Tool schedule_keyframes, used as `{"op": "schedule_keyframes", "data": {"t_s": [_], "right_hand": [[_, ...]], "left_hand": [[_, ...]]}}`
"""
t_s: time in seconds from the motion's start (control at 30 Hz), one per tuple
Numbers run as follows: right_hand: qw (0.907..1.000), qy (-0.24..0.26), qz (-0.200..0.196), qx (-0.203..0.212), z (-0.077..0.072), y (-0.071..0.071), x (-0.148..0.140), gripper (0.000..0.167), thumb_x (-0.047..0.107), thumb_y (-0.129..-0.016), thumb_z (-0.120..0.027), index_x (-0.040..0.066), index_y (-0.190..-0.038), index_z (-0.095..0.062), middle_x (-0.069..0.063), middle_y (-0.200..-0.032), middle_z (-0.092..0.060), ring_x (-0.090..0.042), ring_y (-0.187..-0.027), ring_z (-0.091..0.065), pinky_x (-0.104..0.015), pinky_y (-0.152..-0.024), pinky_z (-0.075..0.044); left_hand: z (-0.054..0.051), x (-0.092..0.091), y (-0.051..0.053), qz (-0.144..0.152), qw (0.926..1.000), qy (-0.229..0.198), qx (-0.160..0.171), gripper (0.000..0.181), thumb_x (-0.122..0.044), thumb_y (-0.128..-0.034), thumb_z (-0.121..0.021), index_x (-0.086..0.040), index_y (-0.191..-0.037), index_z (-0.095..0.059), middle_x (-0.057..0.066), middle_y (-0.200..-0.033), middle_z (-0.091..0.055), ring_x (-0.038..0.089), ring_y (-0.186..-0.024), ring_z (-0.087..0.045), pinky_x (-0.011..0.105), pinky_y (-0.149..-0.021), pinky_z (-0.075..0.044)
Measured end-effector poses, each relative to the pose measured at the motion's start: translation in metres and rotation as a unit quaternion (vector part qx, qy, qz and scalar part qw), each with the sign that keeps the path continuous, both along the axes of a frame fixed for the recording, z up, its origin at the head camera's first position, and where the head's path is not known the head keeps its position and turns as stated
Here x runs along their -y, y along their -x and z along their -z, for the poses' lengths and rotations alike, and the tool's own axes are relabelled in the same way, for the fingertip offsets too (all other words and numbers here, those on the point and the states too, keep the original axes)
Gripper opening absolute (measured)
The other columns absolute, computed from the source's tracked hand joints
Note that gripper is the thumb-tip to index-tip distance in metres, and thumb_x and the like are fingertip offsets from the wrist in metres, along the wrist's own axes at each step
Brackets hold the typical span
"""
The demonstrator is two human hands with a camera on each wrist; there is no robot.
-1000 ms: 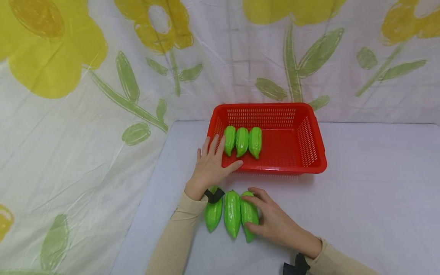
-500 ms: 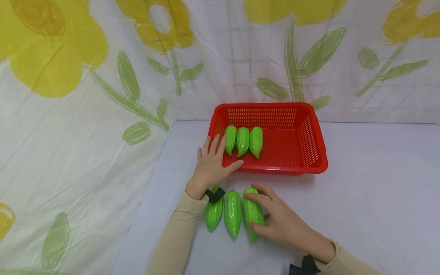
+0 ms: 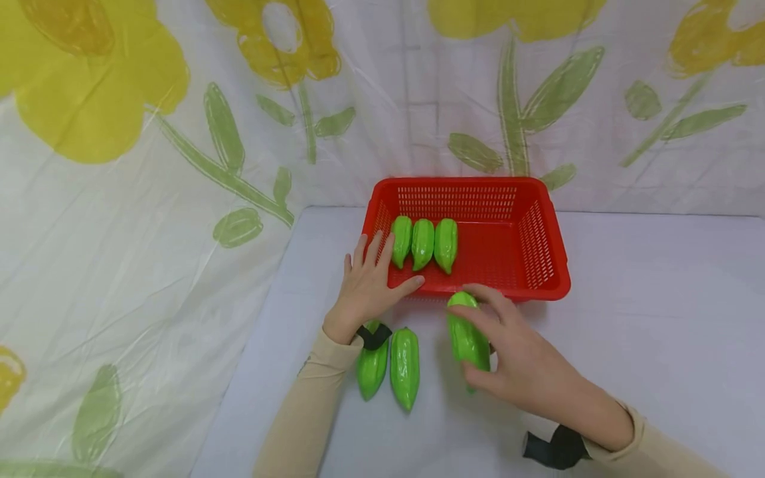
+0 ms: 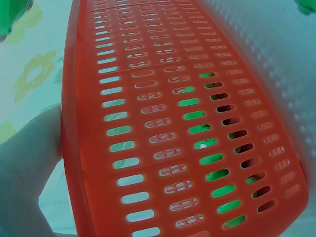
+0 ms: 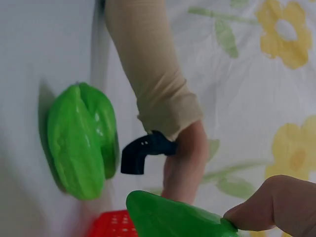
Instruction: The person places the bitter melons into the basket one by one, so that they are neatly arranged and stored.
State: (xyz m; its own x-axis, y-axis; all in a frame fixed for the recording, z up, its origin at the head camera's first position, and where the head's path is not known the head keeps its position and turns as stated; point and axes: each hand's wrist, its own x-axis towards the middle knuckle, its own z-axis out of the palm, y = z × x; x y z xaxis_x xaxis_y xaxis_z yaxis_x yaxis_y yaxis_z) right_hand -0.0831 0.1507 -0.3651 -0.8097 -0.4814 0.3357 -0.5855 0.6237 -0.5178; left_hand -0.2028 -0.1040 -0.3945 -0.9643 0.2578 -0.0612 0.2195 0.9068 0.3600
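Head view: we're gripping a green vegetable in our right hand over the bench, its long axis pointing roughly toward the red basket just beyond; our left hand is resting spread at that basket's left end.

pale table, red basket near its far edge, two green ridged fruits in front

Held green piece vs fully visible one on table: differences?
The held piece is gripped by the right hand above the table; the resting piece lies on it, unheld. That hand partly hides the held piece; the resting piece shows whole in the head view. Both are glossy green.
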Motion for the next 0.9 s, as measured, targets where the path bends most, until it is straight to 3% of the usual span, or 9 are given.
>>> {"op": "schedule_keyframes", "data": {"t_s": [0.23,0.37,0.5,0.9], "right_hand": [[0.9979,-0.034,0.039,-0.039,-0.027,0.029,-0.011,0.067,0.011,-0.076,-0.086,0.013,-0.138,-0.062,-0.018,-0.151,-0.044,-0.034,-0.12,-0.054,-0.041,-0.071,-0.064],[0.9955,-0.05,0.056,-0.057,-0.033,0.055,-0.014,0.065,0.01,-0.076,-0.085,0.006,-0.136,-0.062,-0.023,-0.15,-0.044,-0.041,-0.127,-0.05,-0.05,-0.076,-0.064],[0.9942,-0.067,0.072,-0.043,-0.035,0.077,-0.014,0.062,0.012,-0.08,-0.082,0.004,-0.137,-0.061,-0.025,-0.151,-0.042,-0.046,-0.133,-0.046,-0.057,-0.087,-0.06],[0.9876,-0.123,0.087,0.045,-0.034,0.135,-0.011,0.062,0.019,-0.086,-0.075,0.0,-0.143,-0.056,-0.031,-0.153,-0.039,-0.053,-0.134,-0.043,-0.064,-0.093,-0.056]], "left_hand": [[0.001,0.0,0.001,-0.005,1.0,0.001,0.005,0.103,-0.072,-0.094,-0.054,-0.02,-0.17,-0.008,0.008,-0.176,-0.008,0.035,-0.162,0.003,0.069,-0.126,-0.007],[0.001,0.0,0.001,-0.006,1.0,0.0,0.006,0.103,-0.072,-0.0939,-0.055,-0.02,-0.17,-0.008,0.008,-0.176,-0.008,0.035,-0.162,0.003,0.069,-0.126,-0.007],[0.001,0.0,0.001,-0.004,1.0,0.002,0.002,0.103,-0.072,-0.0937,-0.055,-0.019,-0.169,-0.009,0.009,-0.176,-0.01,0.035,-0.162,0.002,0.069,-0.126,-0.008],[0.002,0.001,0.001,-0.003,1.0,0.003,-0.006,0.103,-0.073,-0.0938,-0.054,-0.018,-0.169,-0.011,0.01,-0.175,-0.013,0.037,-0.162,-0.001,0.07,-0.125,-0.011]]}}
